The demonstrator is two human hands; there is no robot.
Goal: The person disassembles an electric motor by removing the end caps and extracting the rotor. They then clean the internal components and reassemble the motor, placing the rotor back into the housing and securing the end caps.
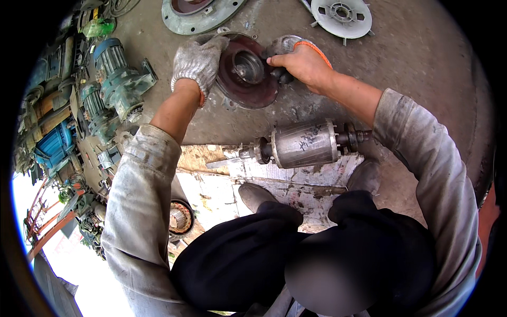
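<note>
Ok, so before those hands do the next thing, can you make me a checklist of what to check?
1. Left hand on the rim of the dark red round cover: ok.
2. Right hand gripping that cover firmly: cannot tell.
3. Right thumb covered by a glove: not ok, it's bare.
4. Metal rotor safe from rolling: cannot tell.
5. White fan wheel away from both hands: ok.

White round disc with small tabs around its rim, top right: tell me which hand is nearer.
Right. The right hand is below and left of the white disc in the picture; the left hand is farther off, at the left edge of the dark red round plate.
</note>
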